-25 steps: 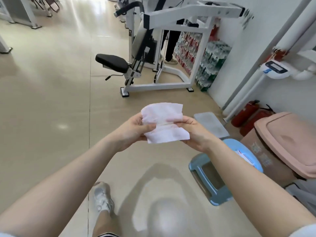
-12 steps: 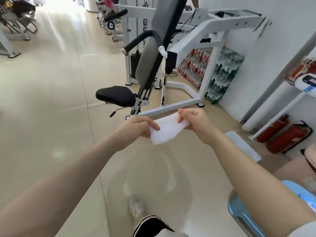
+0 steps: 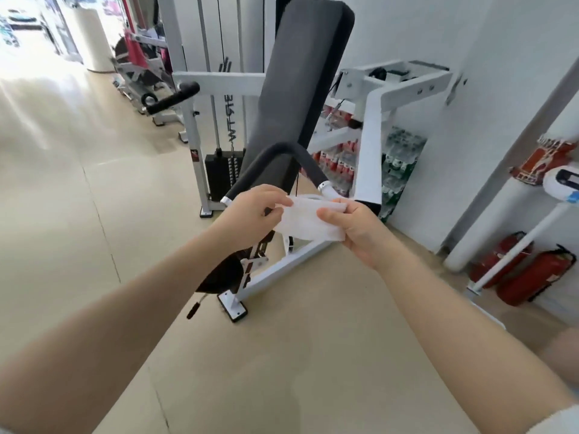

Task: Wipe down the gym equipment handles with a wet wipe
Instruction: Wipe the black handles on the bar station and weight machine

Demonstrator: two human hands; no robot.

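Note:
A white wet wipe (image 3: 305,222) is stretched between both hands at the frame's middle. My left hand (image 3: 250,214) pinches its left edge and my right hand (image 3: 354,230) pinches its right edge. Just behind the hands stands a white gym machine (image 3: 372,136) with a tall black back pad (image 3: 300,89). Its bent black foam handle (image 3: 282,155) arches right above the wipe, apart from it. A second black handle (image 3: 174,100) sticks out further back on the left. The black seat (image 3: 221,275) is partly hidden by my left forearm.
The machine's white base bar (image 3: 275,274) runs across the beige floor below the hands. Stacked drink bottles (image 3: 398,170) stand against the white wall behind. Two red fire extinguishers (image 3: 529,277) and a white scale post (image 3: 517,249) are on the right. More gym machines (image 3: 138,70) stand far left.
I have stepped closer to the machine, which now fills the middle of the view. The wipe, folded smaller over the last second, stays held between both hands, now just under the bent handle.

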